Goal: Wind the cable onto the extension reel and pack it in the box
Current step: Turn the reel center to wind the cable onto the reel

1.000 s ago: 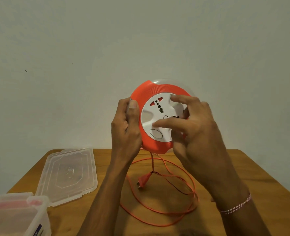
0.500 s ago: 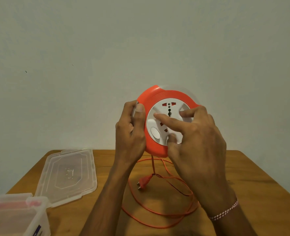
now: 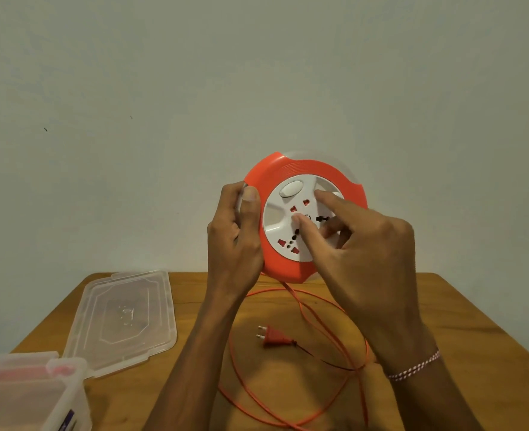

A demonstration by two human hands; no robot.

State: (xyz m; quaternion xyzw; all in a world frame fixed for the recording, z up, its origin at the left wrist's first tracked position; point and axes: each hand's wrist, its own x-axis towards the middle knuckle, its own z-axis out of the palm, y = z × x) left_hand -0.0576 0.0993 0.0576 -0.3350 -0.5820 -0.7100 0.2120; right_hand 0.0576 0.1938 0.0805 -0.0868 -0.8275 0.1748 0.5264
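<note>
I see the extension reel (image 3: 303, 213) held up in the air in front of a plain pale wall (image 3: 257, 73), above the far half of the surface (image 3: 474, 331). It is a round disc of smooth orange plastic with fine ridges near its upper rim, and a glossy white hub in the middle carrying sockets with orange shutters and an oval white button. My left hand (image 3: 235, 241) is clamped on the reel's left edge, thumb on the orange front and fingers curled behind. My right hand (image 3: 362, 256) lies over the hub's right part, index and another fingertip pressing on the white face, the other fingers bent against it.

A thin orange cable (image 3: 319, 325) drops from the reel's lower edge and lies in loose loops on the warm brown wooden surface between and below my forearms. Its orange two-pin plug (image 3: 272, 336) rests flat inside the loops, pins pointing left.

To the left, a clear, slightly frosted plastic lid (image 3: 123, 321) lies flat, rectangular with moulded steps. The matching clear box (image 3: 33, 396) sits at the near-left corner, just beside the lid. A red-and-white thread band (image 3: 412, 367) circles my right wrist.
</note>
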